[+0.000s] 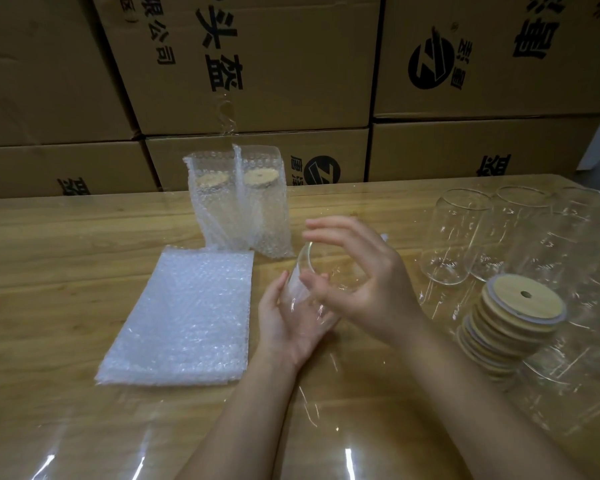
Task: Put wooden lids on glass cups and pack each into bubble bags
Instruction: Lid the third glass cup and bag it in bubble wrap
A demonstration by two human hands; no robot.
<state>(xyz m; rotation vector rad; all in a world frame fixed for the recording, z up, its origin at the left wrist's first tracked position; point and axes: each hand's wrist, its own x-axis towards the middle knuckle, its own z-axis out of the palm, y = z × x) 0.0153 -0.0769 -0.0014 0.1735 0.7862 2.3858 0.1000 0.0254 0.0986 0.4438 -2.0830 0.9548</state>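
A clear, lidless glass cup is tilted above the middle of the pale wooden counter, cradled in the curled left hand. The right hand hovers over its rim, fingers spread and loosely curved, gripping nothing. Just left lies a flat stack of bubble bags. Beyond stand two bagged lidded cups. Right are a leaning stack of round wooden lids and empty glass cups, with brown cardboard boxes behind.
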